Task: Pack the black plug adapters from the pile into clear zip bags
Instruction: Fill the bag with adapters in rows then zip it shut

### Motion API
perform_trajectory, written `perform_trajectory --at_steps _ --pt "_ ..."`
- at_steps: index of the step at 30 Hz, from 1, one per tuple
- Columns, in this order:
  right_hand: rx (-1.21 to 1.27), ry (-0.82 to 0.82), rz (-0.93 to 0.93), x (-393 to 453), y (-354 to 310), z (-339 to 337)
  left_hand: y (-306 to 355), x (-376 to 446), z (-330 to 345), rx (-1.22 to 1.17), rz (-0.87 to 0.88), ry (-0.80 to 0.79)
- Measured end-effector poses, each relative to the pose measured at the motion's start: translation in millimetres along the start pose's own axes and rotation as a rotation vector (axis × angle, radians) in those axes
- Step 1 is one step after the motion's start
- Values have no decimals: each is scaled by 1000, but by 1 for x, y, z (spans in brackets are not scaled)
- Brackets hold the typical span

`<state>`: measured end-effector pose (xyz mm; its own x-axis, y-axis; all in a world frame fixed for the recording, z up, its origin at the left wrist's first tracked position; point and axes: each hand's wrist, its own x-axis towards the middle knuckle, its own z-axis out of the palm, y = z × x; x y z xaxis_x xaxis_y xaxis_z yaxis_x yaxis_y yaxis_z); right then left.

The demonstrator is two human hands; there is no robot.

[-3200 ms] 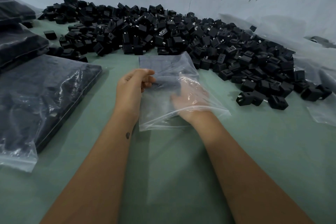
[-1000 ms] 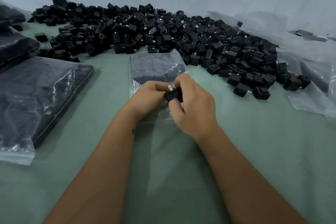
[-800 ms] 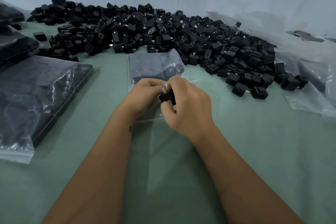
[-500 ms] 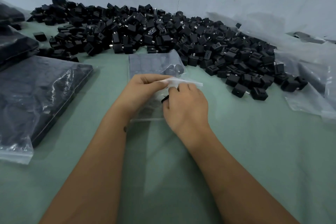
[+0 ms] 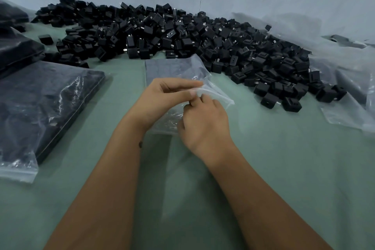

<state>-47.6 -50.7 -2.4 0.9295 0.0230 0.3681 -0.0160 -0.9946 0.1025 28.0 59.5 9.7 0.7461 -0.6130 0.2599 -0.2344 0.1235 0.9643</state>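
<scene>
A long pile of black plug adapters [image 5: 182, 38] runs along the back of the green table. In front of it lies a clear zip bag [image 5: 172, 71], its near edge lifted. My left hand [image 5: 160, 101] pinches the bag's upper lip between thumb and fingers. My right hand [image 5: 203, 124] sits just below, fingers curled and pushed into the bag's mouth. The adapter it carried earlier is hidden by the fingers and plastic.
A large filled zip bag [image 5: 40, 107] of dark contents lies at the left, with more filled bags [image 5: 16, 46] behind it. Loose clear plastic sheeting [image 5: 345, 95] covers the right side. Green table surface [image 5: 284, 168] stretches in front.
My right hand brought one black adapter to the bag and pushed it under the lip, which my left hand lifted. The adapter is no longer visible.
</scene>
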Motion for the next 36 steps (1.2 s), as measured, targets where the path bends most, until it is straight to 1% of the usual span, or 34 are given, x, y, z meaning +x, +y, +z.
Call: perform_trajectory --at_steps 2,3,4,6,9,12,17,19,21,22,25,27,30,33,36 --pt "-15 25 49 -1 0 -2 2 -1 -3 -55 -1 -52" --pt "-12 33 78 0 0 -4 3 -1 -5 -51 -1 -39" --pt "-11 33 102 1 1 -4 4 -1 -8 -30 0 8" --pt "-20 11 133 2 1 -2 1 0 -15 -27 -13 166" --pt "-35 3 157 0 0 3 -5 -1 -21 -146 -54 382" --pt "-43 -18 195 0 1 9 -8 -1 -21 -202 -76 485" --pt "-113 18 188 3 2 10 -9 2 -20 -156 -54 618" --pt "-154 -59 134 7 1 13 -9 4 -19 -154 -45 667" --pt "-78 -142 153 17 2 17 -9 4 -18 -149 -38 690" --pt "-45 -155 184 23 3 18 -9 5 -17 -146 -35 694" --pt "-9 -104 317 37 3 17 -10 5 -15 -136 -39 692" --pt "20 -106 419 43 3 19 -9 6 -15 -130 -48 687" --pt "1 -127 425 50 3 23 -9 8 -15 -123 -54 687" --pt "99 -140 430 48 6 28 -10 8 -15 -107 -50 690" --pt "12 -150 292 40 8 20 -10 9 -15 -93 -37 688"
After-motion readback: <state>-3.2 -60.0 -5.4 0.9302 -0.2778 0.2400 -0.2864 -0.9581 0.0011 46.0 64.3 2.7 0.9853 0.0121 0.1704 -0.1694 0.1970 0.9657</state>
